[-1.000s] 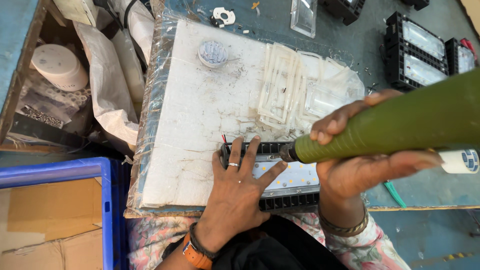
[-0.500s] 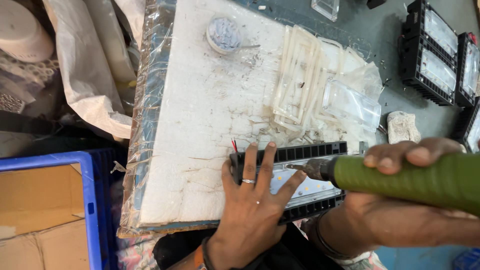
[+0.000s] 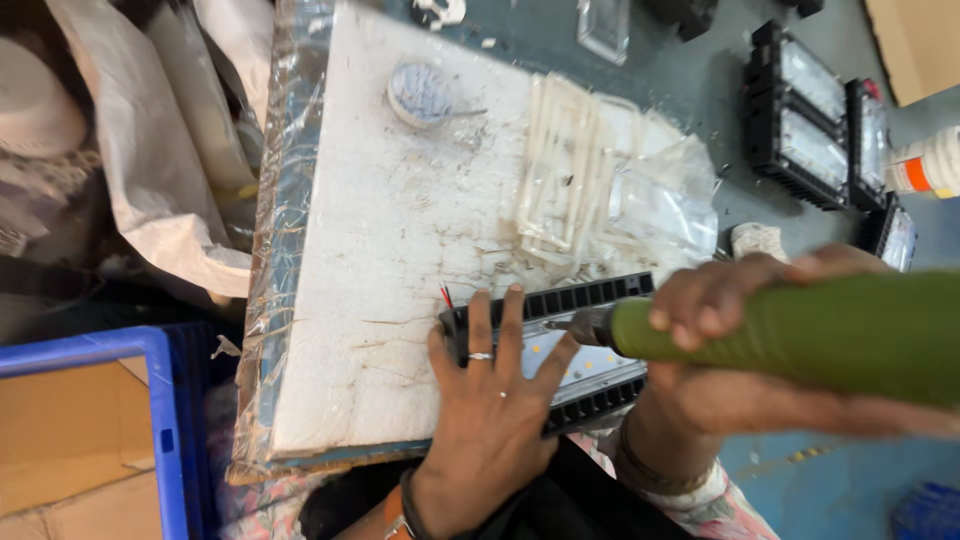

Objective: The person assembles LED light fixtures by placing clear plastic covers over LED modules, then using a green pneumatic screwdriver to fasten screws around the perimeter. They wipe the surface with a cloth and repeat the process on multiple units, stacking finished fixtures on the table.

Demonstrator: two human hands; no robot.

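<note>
A black finned light fixture (image 3: 590, 300) with a pale panel lies at the near edge of a white foam board (image 3: 400, 250). My left hand (image 3: 490, 410) presses flat on its left end, fingers spread, a ring on one finger. Thin red and black wires stick out beside the fingertips. My right hand (image 3: 740, 350) grips a thick green power screwdriver (image 3: 800, 335), held nearly level. Its metal tip touches the fixture's panel next to my left fingers.
A stack of white plastic frames in clear wrap (image 3: 580, 180) and a small round disc (image 3: 420, 92) lie on the board. More black fixtures (image 3: 800, 110) sit at the far right. A blue crate (image 3: 160, 420) holds cardboard on the left, with white sacks (image 3: 170, 170) behind it.
The view has drifted left and closer. The screwdriver tip has shifted slightly along the fixture's panel. My left hand stays pressed on the fixture.
</note>
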